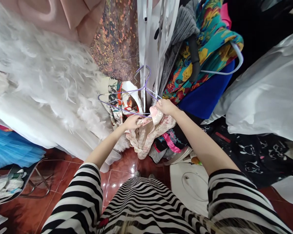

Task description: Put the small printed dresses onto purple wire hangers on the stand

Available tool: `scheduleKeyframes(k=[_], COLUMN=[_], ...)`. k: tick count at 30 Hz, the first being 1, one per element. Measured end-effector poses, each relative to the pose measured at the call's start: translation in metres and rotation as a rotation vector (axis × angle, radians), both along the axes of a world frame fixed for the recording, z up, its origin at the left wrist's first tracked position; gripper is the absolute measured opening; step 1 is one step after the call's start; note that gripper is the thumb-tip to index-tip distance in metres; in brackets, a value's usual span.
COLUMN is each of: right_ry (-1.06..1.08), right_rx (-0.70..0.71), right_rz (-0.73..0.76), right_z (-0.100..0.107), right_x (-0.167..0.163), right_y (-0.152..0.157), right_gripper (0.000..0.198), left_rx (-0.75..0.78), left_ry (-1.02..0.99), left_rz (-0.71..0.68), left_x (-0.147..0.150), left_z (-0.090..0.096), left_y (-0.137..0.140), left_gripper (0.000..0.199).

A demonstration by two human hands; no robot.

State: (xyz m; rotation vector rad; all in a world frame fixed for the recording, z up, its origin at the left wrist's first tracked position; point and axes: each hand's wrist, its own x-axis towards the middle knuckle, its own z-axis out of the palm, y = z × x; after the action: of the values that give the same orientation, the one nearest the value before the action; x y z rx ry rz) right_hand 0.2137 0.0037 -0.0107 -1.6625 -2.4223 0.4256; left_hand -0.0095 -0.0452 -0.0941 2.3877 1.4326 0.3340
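Note:
In the middle of the head view, a cream and pink floral garment (143, 138) hangs down from both of my hands. My left hand (132, 123) is closed on its upper left edge. My right hand (166, 107) grips its upper right part, close to the right end of a purple wire hanger (146, 87). The hanger's lower bar runs just above my left hand, and its hook points up. Whether my right fingers also hold the hanger is hidden. A white hanger (132, 89) with a printed garment (114, 97) is right behind it.
White feathered clothing (61, 71) fills the left side, with a sequined fabric (117, 39) beside it. A teal floral garment (210, 42) and a large white bundle (266, 87) are on the right. A white lid-like surface (185, 185) stands low right; a metal-legged chair (39, 175) is left.

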Motion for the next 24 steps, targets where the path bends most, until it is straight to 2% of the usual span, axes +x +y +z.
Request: scheduleKeyframes(k=[3,5,8,11,15,17,20,24], right_ry=[-0.009,-0.022,-0.037,-0.032,-0.003,0.010,0.035,0.098], right_rx=[-0.004,0.003,0.012,0.006,0.027,0.040,0.052,0.044], right_rz=[-0.001,-0.019,-0.030,-0.008,0.042,0.053,0.067,0.081], right_z=[0.003,0.004,0.004,0.003,0.001,0.001,0.002,0.003], right_x=[0.001,0.001,-0.001,-0.003,0.000,0.003,0.007,0.010], right_y=[-0.003,-0.005,-0.007,-0.007,-0.004,-0.004,-0.005,-0.006], right_gripper=[0.031,0.032,0.032,0.033,0.034,0.033,0.034,0.038], left_rx=[-0.013,-0.025,-0.105,-0.170,-0.202,-0.190,-0.167,-0.128], left_ry=[0.013,0.036,0.110,0.094,0.026,0.019,-0.066,-0.351], left_rz=[-0.015,0.048,0.188,0.207,0.134,0.192,0.313,0.386], left_x=[-0.009,-0.017,-0.031,-0.046,-0.072,-0.085,-0.098,-0.090], left_z=[0.006,0.009,0.013,0.020,0.038,0.049,0.062,0.068], left_y=[-0.011,-0.019,-0.030,-0.034,-0.030,-0.029,-0.033,-0.038], left_gripper=[0.059,0.061,0.043,0.028,0.039,0.043,0.044,0.029])
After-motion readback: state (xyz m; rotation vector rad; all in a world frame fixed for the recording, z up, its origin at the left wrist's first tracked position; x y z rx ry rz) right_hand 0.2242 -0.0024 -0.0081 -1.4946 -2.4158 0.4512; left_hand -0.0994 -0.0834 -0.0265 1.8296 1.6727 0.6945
